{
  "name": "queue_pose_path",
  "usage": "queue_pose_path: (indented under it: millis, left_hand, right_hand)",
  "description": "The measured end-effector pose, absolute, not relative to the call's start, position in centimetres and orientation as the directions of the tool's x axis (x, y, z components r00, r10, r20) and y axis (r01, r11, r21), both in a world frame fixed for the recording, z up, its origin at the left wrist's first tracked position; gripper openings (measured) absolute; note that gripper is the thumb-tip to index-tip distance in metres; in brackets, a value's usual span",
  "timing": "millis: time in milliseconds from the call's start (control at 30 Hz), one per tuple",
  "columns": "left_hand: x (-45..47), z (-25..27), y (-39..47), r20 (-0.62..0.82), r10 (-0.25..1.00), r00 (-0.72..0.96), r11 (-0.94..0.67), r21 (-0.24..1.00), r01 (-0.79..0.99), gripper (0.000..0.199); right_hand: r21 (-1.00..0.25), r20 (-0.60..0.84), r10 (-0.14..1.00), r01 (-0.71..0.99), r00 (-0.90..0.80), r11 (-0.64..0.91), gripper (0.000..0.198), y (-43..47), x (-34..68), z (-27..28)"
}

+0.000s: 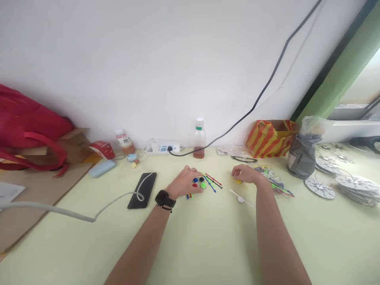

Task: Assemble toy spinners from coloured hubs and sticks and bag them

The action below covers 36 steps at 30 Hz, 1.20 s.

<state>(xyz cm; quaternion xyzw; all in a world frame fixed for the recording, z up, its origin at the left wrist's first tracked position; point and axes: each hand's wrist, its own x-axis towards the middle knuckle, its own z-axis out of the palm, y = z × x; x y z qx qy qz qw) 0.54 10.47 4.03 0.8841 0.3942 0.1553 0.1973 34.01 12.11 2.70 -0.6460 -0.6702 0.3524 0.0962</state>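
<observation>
My left hand (185, 182), with a black watch at its wrist, arches around several small round pieces. Among them are a blue piece (195, 180), a black piece (202, 179), a red piece (194, 185) and a green piece (203, 185). Its thumb and forefinger are apart on either side of them. Just to the right lie thin pointed sticks (213, 182) in red, black, blue and green. My right hand (245, 174) has its fingers bent down and pressed together at a small yellow piece (237, 181), partly hidden beneath them. Nearer me is a white stick with a round disc (240, 199).
A phone (141, 190) with a white cable lies left. Along the wall stand a power strip (164, 147), a bottle (199, 140) and a striped bag (265, 140). Glasses (244, 159), plastic packets (276, 184), a grey bag (301, 158) and white discs (319, 187) are right.
</observation>
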Motion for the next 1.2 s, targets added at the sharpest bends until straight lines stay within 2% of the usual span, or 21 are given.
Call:
queue_pose_path:
  millis: [167,367,567,733,933,1067,1200]
  left_hand:
    - [1.3,3.5,10.3,0.12,0.74,0.662,-0.628,0.475,0.616,0.038]
    - [-0.7,4.5,10.7,0.111,0.75,0.652,-0.621,0.455,0.638,0.062]
    - [-1.6,4.6,11.2,0.057,0.761,0.647,-0.594,0.462,0.659,0.043]
    - [-1.2,3.9,11.3,0.068,0.768,0.637,-0.585,0.477,0.655,0.04]
    - [-1.1,4.1,11.1,0.068,0.77,0.634,-0.593,0.442,0.673,0.038]
    - [-1.2,4.0,11.2,0.074,0.78,0.621,-0.582,0.451,0.677,0.038]
    - [-1.2,3.6,11.4,0.087,0.769,0.634,-0.601,0.439,0.668,0.034]
  right_hand:
    - [-0.642,-0.304,0.936,0.764,-0.178,-0.064,0.023,12.2,33.7,3.0]
    - [-0.626,-0.31,0.942,0.773,-0.127,-0.101,0.019,12.1,33.9,3.0]
    - [-0.605,-0.232,0.963,0.796,-0.138,-0.031,0.012,11.4,33.2,4.9]
    - [-0.617,-0.126,0.97,0.782,-0.209,0.088,0.008,11.1,30.5,7.0]
    - [-0.654,-0.278,0.858,0.739,-0.431,0.159,0.006,10.6,25.5,7.1]
    - [-0.694,-0.389,0.735,0.701,-0.555,0.162,0.006,10.5,22.8,6.4]
    - [-0.7,-0.384,0.719,0.691,-0.579,0.182,0.007,10.8,21.7,6.0]
